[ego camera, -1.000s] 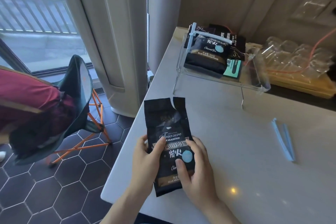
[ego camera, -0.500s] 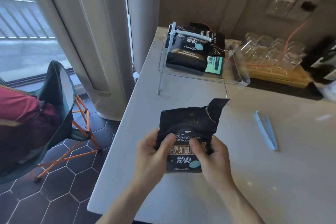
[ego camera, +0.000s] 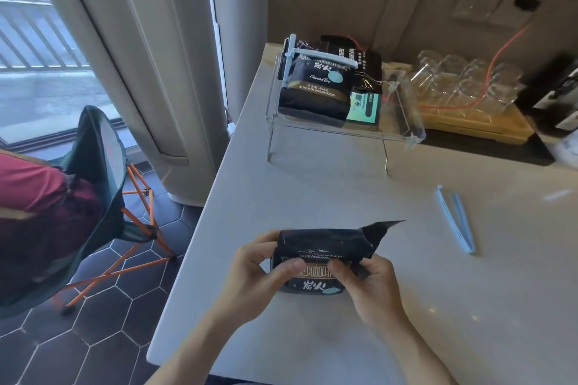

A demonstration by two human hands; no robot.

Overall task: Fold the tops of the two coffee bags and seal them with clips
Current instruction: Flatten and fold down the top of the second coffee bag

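A black coffee bag (ego camera: pixel 325 247) lies in front of me on the white table (ego camera: pixel 312 184), its top folded down toward me, one torn corner sticking up at the right. My left hand (ego camera: pixel 259 275) pinches the fold on the left side. My right hand (ego camera: pixel 372 284) pinches it on the right. A light blue clip (ego camera: pixel 455 219) lies loose on the table to the right, apart from both hands. A second black coffee bag (ego camera: pixel 316 87) sits on a clear rack (ego camera: pixel 403 134) at the back, with a pale clip (ego camera: pixel 325 56) across its top.
Other dark packets (ego camera: pixel 364 103) share the rack. Clear glasses on a wooden tray (ego camera: pixel 469 125) stand at the back right, with an orange cable over them. The table's left edge drops to a tiled floor with a folding chair (ego camera: pixel 103 166) and a seated person (ego camera: pixel 34 203).
The bag's upright open top has been folded down toward me, both hands sliding up to the fold. The view has shifted right.
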